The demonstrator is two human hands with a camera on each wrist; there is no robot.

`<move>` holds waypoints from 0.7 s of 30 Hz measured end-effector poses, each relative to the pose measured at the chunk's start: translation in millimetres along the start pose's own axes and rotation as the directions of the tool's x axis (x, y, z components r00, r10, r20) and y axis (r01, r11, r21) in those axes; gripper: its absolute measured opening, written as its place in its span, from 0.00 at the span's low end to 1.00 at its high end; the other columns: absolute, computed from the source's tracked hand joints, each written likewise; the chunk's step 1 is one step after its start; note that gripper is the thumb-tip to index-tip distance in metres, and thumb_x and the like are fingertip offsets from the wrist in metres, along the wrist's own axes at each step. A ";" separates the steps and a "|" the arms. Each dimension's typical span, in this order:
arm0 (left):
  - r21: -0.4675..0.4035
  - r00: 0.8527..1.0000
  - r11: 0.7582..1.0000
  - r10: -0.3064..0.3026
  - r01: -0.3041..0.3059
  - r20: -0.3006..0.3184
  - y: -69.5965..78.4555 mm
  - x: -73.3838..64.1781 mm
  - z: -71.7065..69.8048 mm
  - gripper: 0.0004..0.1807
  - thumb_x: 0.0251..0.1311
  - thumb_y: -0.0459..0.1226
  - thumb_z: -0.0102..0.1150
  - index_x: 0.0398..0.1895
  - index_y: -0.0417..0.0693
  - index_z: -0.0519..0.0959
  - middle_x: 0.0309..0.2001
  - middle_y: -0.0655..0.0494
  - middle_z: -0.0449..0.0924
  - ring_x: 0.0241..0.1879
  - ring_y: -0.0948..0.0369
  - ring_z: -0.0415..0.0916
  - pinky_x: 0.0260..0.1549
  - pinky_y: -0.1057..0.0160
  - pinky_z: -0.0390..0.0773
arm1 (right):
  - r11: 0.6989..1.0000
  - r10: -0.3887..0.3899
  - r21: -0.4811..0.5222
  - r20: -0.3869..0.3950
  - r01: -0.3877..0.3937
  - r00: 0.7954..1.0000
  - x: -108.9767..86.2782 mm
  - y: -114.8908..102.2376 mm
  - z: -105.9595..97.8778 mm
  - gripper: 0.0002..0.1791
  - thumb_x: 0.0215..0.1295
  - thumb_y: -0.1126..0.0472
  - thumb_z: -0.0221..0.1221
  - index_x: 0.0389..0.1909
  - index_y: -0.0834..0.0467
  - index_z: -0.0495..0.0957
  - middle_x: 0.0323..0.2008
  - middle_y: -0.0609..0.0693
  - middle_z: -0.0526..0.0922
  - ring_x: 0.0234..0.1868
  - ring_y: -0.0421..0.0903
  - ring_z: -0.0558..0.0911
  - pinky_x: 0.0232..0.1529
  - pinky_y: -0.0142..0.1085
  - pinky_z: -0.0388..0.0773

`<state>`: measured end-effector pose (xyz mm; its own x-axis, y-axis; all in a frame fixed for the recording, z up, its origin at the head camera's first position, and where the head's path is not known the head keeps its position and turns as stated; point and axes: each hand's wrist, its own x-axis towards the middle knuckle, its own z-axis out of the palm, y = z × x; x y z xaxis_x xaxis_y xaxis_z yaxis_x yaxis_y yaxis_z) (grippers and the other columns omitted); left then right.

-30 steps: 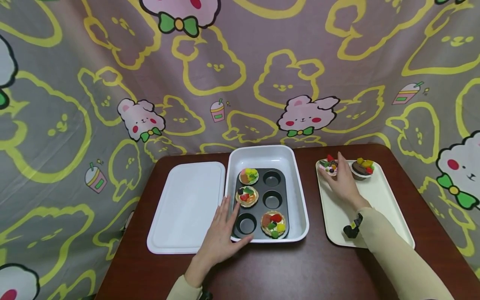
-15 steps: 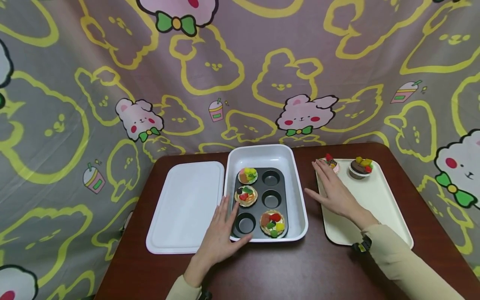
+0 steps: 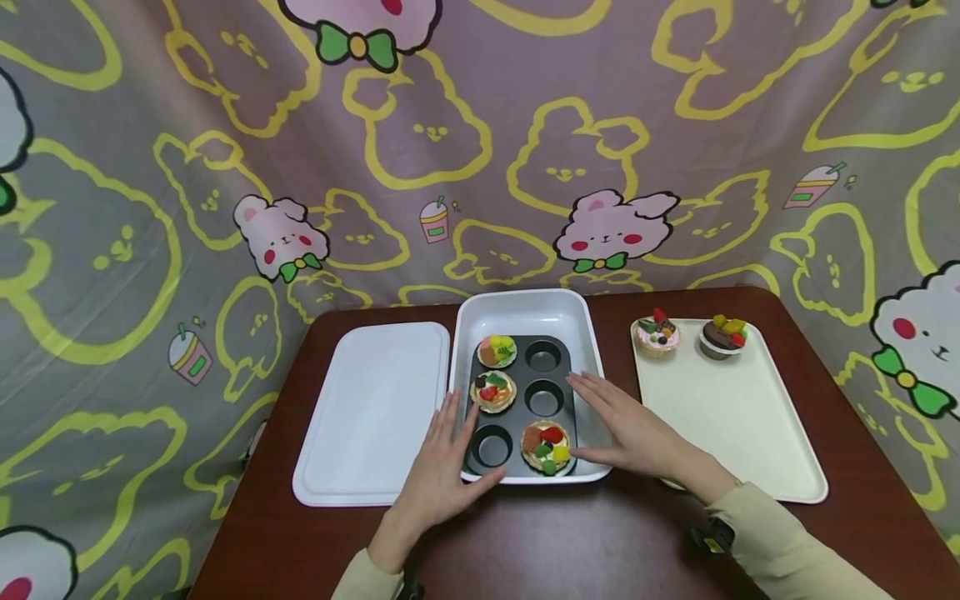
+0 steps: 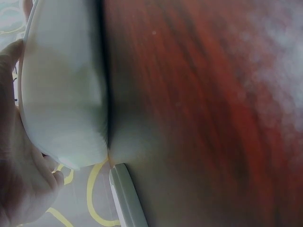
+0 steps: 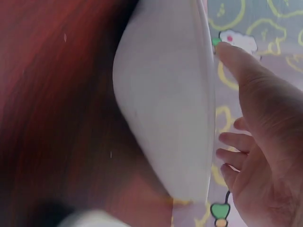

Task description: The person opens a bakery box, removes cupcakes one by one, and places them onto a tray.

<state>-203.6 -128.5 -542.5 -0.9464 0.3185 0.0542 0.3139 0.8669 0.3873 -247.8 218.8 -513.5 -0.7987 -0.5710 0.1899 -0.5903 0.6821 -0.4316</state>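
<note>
A dark muffin pan (image 3: 521,407) lies inside a white deep tray (image 3: 522,302). Toy fruit tarts fill three of its cups: one back left (image 3: 497,351), one middle left (image 3: 493,392) and one front right (image 3: 547,448). My left hand (image 3: 440,471), fingers extended, rests at the deep tray's front left rim; the left wrist view has its thumb by that rim. Over the deep tray's right rim, my right hand (image 3: 637,433) reaches with straight fingers close to the front right tart and holds nothing. In the right wrist view its fingers (image 5: 234,142) hover above the rim.
Left of the deep tray lies a flat white lid (image 3: 371,417). A cream tray (image 3: 738,425) on the right bears a pink cupcake (image 3: 657,335) and a chocolate cupcake (image 3: 722,337). All stand on a dark wooden table (image 3: 547,542) against a patterned curtain (image 3: 480,167).
My right hand has left the pink cupcake on the cream tray and moved left and forward to the deep tray, its fingers straightening. My left hand has stayed put.
</note>
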 end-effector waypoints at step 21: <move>0.006 0.999 0.999 0.037 -0.037 -0.036 -2.6 -1.2 0.5 0.60 0.64 0.72 0.62 0.90 0.50 0.56 0.92 0.41 0.42 0.92 0.44 0.41 0.87 0.38 0.56 | 0.995 -0.094 0.000 0.120 0.095 0.988 31.7 -24.4 29.2 0.48 0.51 0.43 0.86 0.70 0.62 0.81 0.71 0.60 0.84 0.72 0.61 0.83 0.72 0.59 0.82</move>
<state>-203.3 -130.9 -544.0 -0.9361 0.3367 0.1014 0.3493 0.8567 0.3796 -255.3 170.6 -522.7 -0.7198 -0.6832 0.1230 -0.6634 0.6248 -0.4117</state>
